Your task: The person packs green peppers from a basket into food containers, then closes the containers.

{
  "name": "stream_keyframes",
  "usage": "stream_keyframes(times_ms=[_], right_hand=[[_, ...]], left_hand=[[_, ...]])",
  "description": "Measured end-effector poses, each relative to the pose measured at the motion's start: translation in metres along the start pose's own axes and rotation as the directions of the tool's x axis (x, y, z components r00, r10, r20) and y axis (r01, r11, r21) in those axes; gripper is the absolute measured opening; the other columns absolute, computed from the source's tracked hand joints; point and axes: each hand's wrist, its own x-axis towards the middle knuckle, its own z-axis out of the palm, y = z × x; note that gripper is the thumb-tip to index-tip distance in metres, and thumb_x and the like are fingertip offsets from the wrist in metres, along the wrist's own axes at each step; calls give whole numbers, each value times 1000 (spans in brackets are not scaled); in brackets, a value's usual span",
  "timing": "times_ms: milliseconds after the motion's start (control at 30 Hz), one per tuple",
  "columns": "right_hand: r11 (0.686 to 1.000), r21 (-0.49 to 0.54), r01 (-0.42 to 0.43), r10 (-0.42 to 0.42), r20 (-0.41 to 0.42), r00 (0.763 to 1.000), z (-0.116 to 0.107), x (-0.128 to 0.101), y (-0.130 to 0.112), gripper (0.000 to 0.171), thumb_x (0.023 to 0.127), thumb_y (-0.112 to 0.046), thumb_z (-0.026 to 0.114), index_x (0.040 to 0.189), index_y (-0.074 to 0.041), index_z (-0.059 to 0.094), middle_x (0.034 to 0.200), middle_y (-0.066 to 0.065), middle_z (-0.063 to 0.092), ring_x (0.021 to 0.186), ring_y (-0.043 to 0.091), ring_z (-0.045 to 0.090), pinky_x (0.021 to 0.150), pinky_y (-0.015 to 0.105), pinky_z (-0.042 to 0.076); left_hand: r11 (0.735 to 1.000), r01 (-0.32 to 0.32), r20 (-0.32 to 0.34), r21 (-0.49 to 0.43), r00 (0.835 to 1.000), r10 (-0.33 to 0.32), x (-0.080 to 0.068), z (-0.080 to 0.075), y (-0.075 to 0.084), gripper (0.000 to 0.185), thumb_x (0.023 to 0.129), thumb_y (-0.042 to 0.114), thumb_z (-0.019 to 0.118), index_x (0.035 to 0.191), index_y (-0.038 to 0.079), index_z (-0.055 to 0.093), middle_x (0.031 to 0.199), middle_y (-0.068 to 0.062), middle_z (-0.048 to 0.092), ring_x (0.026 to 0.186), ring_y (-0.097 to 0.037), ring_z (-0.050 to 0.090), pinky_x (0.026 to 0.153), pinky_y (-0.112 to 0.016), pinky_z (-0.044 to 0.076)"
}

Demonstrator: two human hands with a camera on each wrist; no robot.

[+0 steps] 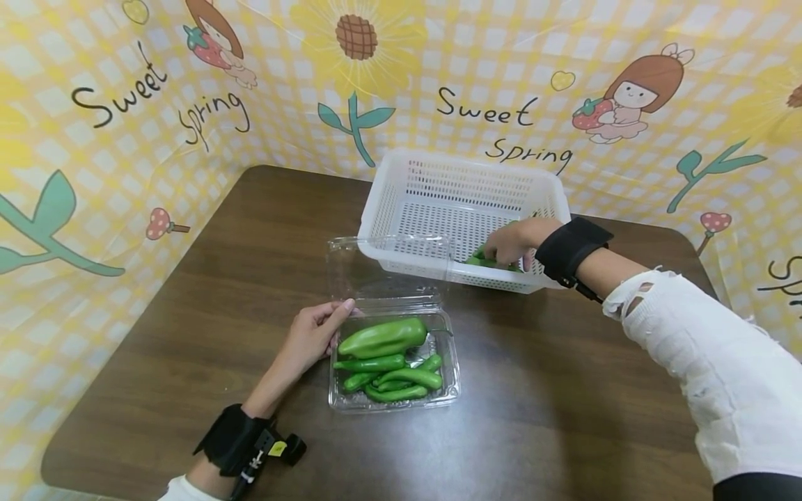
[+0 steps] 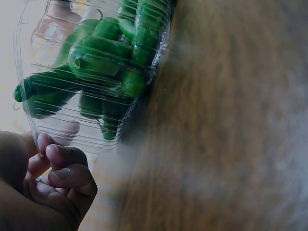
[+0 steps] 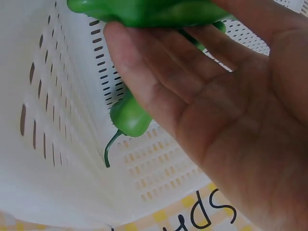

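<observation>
Our right hand (image 1: 515, 241) is down inside the white basket (image 1: 401, 202), fingers (image 3: 159, 72) stretched out long and lying over a green pepper (image 3: 144, 9). They look more draped than clamped, and we cannot tell for sure if it is gripped or just let go. A 2nd pepper (image 3: 129, 115) lies just under those fingers against the basket wall, stem curling down.

Over on the other side, our left hand (image 1: 311, 339) rests at the edge of the clear clamshell box (image 1: 393, 400) on the counter (image 1: 250, 278), fingers relaxed, the tips touching its near-left corner beside the open lid (image 1: 357, 268).

So as we judge it, 2 peppers are across, and the pile of peppers (image 1: 388, 362) beside our left fingertips, 5 or so, is yet to go. Early days; most of the work is left.
</observation>
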Motion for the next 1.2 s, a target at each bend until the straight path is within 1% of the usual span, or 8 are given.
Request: stream_keyframes(times_ms=[233, 400, 567, 667, 800, 967, 1033, 1200], right_hand=[[1000, 17, 1, 0, -45, 999, 0, -4, 3, 34, 97, -12, 54, 130, -2, 52, 131, 18, 51, 107, 28, 59, 80, 39, 60], [1000, 13, 25, -23, -130, 991, -3, -11, 5, 36, 92, -13, 62, 125, 2, 56, 127, 19, 52, 108, 27, 57, 76, 35, 60], [999, 40, 26, -18, -199, 980, -6, -23, 6, 37, 90, -14, 64, 122, 4, 56, 121, 18, 54, 107, 28, 57, 79, 37, 59], [999, 35, 22, -13, -249, 968, -7, -30, 5, 34, 90, -15, 63, 119, 3, 57, 117, 17, 57, 102, 27, 59, 81, 39, 59], [1000, 10, 20, -15, -319, 948, -9, -39, 4, 34, 90, -17, 62, 119, 1, 57, 113, 17, 61, 94, 25, 62, 78, 37, 58], [997, -65, 42, -64, -392, 918, -9, -50, 0, 30, 91, -18, 63, 114, 1, 61, 105, 15, 64, 85, 23, 59, 75, 34, 52], [995, -81, 51, -80, -410, 909, -9, -54, -1, 29, 90, -18, 64, 111, 1, 61, 102, 15, 65, 85, 23, 57, 76, 35, 51], [995, -81, 51, -82, -461, 884, -6, -68, -4, 30, 91, -20, 66, 113, 0, 60, 99, 13, 63, 86, 23, 56, 77, 37, 50]], left_hand=[[1000, 6, 6, -5, 1000, -6, -1, 1, 2, 32, 105, 26, 51, 110, 3, 73, 54, -4, 50, 45, -10, 44, 43, -23, 41], [1000, -1, 3, -5, 1000, 1, -1, 1, 2, 32, 105, 26, 51, 110, 2, 73, 54, -5, 50, 45, -11, 44, 43, -23, 41], [1000, -8, -1, -7, 1000, 8, 0, 1, 2, 33, 105, 26, 51, 110, 2, 73, 54, -6, 50, 45, -11, 44, 43, -24, 41], [1000, -7, 0, -6, 1000, 7, 0, 1, 2, 33, 105, 26, 51, 110, 2, 72, 55, -6, 50, 45, -11, 44, 43, -24, 42], [1000, 1, -3, -2, 1000, -1, -1, 0, 4, 33, 105, 27, 51, 110, 3, 72, 55, -6, 51, 45, -10, 44, 43, -25, 43], [1000, 12, -9, 4, 1000, -12, -1, 0, 2, 33, 105, 28, 51, 110, 4, 73, 55, -6, 50, 46, -11, 44, 44, -24, 43], [1000, 12, -8, 4, 1000, -12, 1, 0, -3, 33, 105, 28, 51, 111, 4, 73, 55, -5, 50, 46, -11, 44, 44, -24, 42], [1000, 14, -13, 1, 1000, -14, 10, 3, -24, 37, 104, 37, 52, 112, 8, 73, 56, -3, 51, 46, -10, 44, 43, -24, 41]])
